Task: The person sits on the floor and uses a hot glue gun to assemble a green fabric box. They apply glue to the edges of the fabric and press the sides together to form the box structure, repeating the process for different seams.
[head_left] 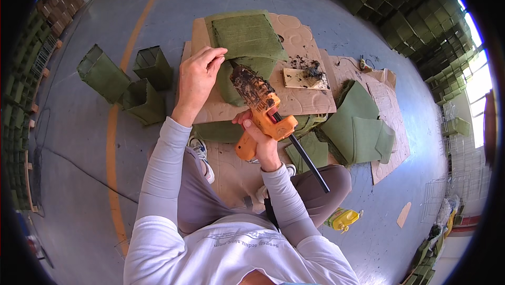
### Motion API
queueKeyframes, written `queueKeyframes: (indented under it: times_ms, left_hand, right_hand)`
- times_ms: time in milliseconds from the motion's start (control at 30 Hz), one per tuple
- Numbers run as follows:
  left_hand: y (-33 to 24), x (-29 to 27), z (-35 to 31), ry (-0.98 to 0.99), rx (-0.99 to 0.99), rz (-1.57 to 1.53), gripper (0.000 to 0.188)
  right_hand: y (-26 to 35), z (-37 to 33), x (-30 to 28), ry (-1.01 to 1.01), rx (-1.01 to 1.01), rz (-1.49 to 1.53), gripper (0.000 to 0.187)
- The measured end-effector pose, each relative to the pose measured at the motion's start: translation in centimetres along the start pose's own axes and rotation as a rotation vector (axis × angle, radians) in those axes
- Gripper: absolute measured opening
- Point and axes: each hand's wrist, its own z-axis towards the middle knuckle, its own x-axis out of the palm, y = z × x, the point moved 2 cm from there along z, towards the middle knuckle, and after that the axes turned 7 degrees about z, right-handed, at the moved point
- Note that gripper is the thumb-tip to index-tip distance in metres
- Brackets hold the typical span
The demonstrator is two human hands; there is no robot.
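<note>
My right hand [258, 140] is wrapped round the handle of an orange hot glue gun [262, 107], its front caked with dark residue. A black glue stick [310, 164] juts from the back of the gun. The nozzle points up and left, over a green felt piece [247, 32] lying on a cardboard-topped work surface [315, 105]. Beside the nozzle, my left hand [199, 77] is closed in a pinch at the felt's left edge. What its fingertips hold, if anything, is too small to make out.
A small wooden board [294, 78] with blackened glue scraps sits right of the gun. Green felt pieces [352, 127] lie on cardboard at the right. Several square green felt containers [144, 101] stand on the floor at left. A yellow jug [343, 219] lies near my right knee.
</note>
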Motion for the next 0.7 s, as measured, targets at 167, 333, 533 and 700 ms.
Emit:
queueKeyframes:
  times_ms: [167,333,533,700]
  left_hand:
    - [-0.22,-0.17,0.05,0.01,-0.017,0.004,0.015]
    - [-0.04,-0.07,-0.01,0.009,-0.025,-0.011,0.014]
    - [-0.01,-0.06,0.0,0.013,-0.017,0.011,0.015]
    - [0.03,-0.04,-0.01,0.003,-0.013,0.003,0.015]
  right_hand:
    - [-0.08,0.06,-0.4,0.021,0.0,-0.046,0.013]
    - [-0.32,0.05,-0.46,0.017,0.005,-0.081,0.013]
    - [-0.03,-0.08,-0.62,-0.004,0.007,-0.063,0.013]
    - [0.1,-0.28,-0.57,-0.017,-0.002,-0.047,0.014]
